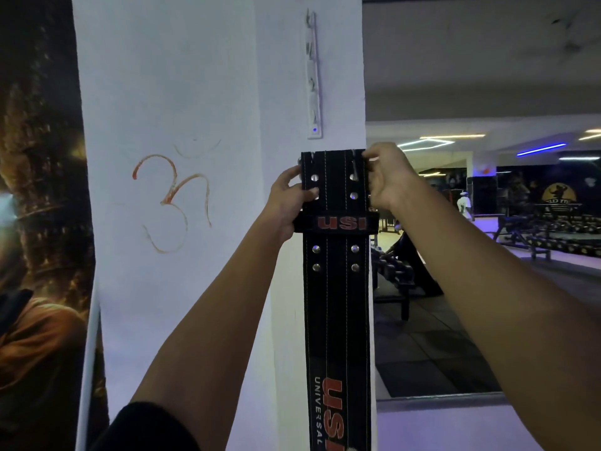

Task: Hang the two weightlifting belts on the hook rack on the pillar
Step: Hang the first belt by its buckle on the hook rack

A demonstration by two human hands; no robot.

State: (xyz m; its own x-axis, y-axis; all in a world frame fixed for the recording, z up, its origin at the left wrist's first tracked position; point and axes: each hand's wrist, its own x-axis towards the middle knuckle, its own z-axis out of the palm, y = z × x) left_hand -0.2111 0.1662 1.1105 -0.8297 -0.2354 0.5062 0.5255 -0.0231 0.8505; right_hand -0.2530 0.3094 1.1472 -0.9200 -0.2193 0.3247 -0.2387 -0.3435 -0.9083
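A black weightlifting belt with red lettering and metal rivets hangs straight down in front of the white pillar. My left hand grips its top left edge. My right hand pinches its top right corner. The belt's upper end sits just below the white hook rack, a narrow vertical strip with several metal hooks on the pillar's right face. The belt's buckle is hidden behind its top. Only one belt is in view.
A red painted symbol marks the pillar's left face. A dark poster covers the wall at the left. To the right the gym floor opens out, with dumbbell racks, benches and a person in white far off.
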